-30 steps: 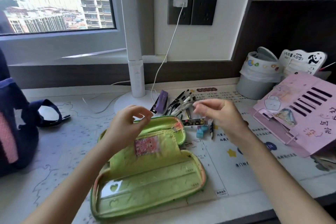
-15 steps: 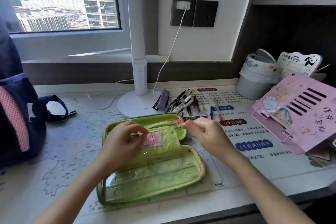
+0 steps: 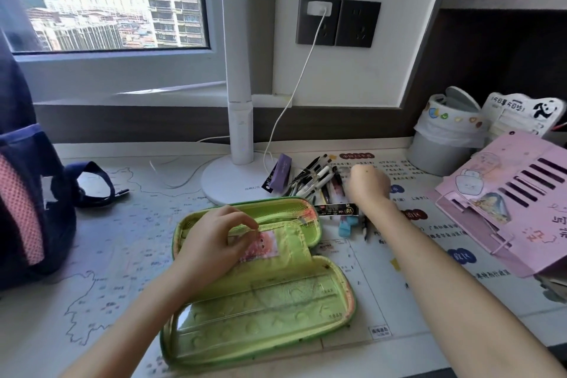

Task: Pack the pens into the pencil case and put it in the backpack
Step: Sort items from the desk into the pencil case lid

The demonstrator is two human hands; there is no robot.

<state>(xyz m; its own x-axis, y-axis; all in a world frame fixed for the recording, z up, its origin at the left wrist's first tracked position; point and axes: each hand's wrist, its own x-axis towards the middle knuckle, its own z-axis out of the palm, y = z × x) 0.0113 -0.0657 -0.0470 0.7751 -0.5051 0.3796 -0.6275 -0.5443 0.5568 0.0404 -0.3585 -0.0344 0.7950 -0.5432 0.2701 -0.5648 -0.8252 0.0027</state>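
A green pencil case (image 3: pixel 276 301) lies open on the desk in front of me. My left hand (image 3: pixel 214 239) pinches its inner flap near the top edge, by a pink picture. The pile of pens (image 3: pixel 313 178) lies behind the case, beside the lamp base. My right hand (image 3: pixel 366 184) rests over the pile's right side with its fingers curled down and hidden; I cannot tell whether it grips a pen. A black patterned ruler (image 3: pixel 336 209) and a blue eraser (image 3: pixel 346 225) lie just right of the case. The navy backpack (image 3: pixel 24 193) stands at the far left.
A white lamp base (image 3: pixel 233 184) with its cable and a purple box (image 3: pixel 280 172) sit behind the case. A grey bin (image 3: pixel 438 144) and a pink book stand (image 3: pixel 515 202) occupy the right. The desk's front edge runs close below the case.
My right hand has moved from the top edge of the case back and right to the pen pile. My left hand has stayed on the flap.
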